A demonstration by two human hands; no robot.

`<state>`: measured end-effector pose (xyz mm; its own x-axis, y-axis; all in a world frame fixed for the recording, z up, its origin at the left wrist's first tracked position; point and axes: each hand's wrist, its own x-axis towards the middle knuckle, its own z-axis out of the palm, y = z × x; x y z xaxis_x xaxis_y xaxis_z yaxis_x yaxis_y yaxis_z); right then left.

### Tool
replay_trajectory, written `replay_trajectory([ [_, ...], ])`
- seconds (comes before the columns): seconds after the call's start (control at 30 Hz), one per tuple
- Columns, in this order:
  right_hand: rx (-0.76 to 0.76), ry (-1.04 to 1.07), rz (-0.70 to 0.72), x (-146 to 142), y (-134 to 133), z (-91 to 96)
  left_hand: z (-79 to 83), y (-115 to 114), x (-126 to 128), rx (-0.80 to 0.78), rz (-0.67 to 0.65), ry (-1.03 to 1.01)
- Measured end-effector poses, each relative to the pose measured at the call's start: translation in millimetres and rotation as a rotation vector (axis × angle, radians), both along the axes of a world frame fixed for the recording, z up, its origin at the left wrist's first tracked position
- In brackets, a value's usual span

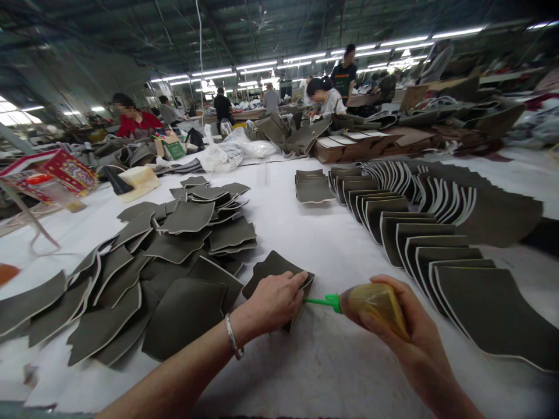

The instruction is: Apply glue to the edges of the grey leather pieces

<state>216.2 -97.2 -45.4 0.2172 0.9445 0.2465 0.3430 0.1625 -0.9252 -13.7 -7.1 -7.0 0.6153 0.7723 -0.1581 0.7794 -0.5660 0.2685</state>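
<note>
My left hand is closed on a dark olive leather piece, with fingers over its right edge and the thumb side hidden below. In my right hand lies a glue bottle with amber contents, tipped sideways. Its thin green nozzle points left and meets the edge of the leather piece near my left fingers. Whether glue is coming out is too small to tell. Just left of my left hand spreads a loose heap of similar leather pieces.
Overlapping rows of leather pieces curve along the right side of the white tabletop. Farther back are brown stacked panels, clear plastic bags and a red patterned box. Several people work beyond the table.
</note>
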Motion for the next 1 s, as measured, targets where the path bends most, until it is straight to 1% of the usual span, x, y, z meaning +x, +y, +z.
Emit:
replay_trajectory([
  [0.03, -0.021, 0.036, 0.017, -2, -1, 0.4, 0.4, 0, 0, -0.002, 0.002, 0.002],
  [0.13, -0.142, 0.201, 0.141, -7, -5, 0.8, 0.9, 0, 1, -0.009, 0.006, 0.006],
  [0.17, -0.157, 0.222, 0.162, -6, -5, 0.3, 0.7, 0, 1, -0.007, 0.005, 0.004],
  [0.2, -0.151, 0.211, 0.162, -5, -3, -0.6, 0.4, 1, 0, -0.003, 0.004, -0.001],
  [0.33, -0.048, 0.063, 0.065, 5, 4, -3.8, -0.3, 1, 0, -0.004, 0.002, -0.007],
  [0.37, -0.045, 0.059, 0.061, 5, 4, -3.9, -0.2, 1, 0, -0.007, 0.003, -0.005],
  [0.5, -0.149, 0.185, 0.165, 0, -1, -1.2, 0.4, 2, 1, -0.009, 0.002, -0.004],
  [0.57, -0.158, 0.192, 0.189, 0, -1, 1.0, 0.3, 2, 1, -0.008, 0.002, -0.003],
  [0.73, -0.095, 0.117, 0.049, 5, 3, 5.9, -0.1, 1, 0, -0.009, -0.003, -0.001],
  [0.9, -0.107, 0.182, 0.149, -1, -2, 1.9, -0.7, 2, 0, -0.012, -0.008, 0.0],
  [1.0, -0.053, 0.1, 0.142, 4, 5, -2.4, -1.1, 3, -1, -0.015, -0.015, -0.004],
])
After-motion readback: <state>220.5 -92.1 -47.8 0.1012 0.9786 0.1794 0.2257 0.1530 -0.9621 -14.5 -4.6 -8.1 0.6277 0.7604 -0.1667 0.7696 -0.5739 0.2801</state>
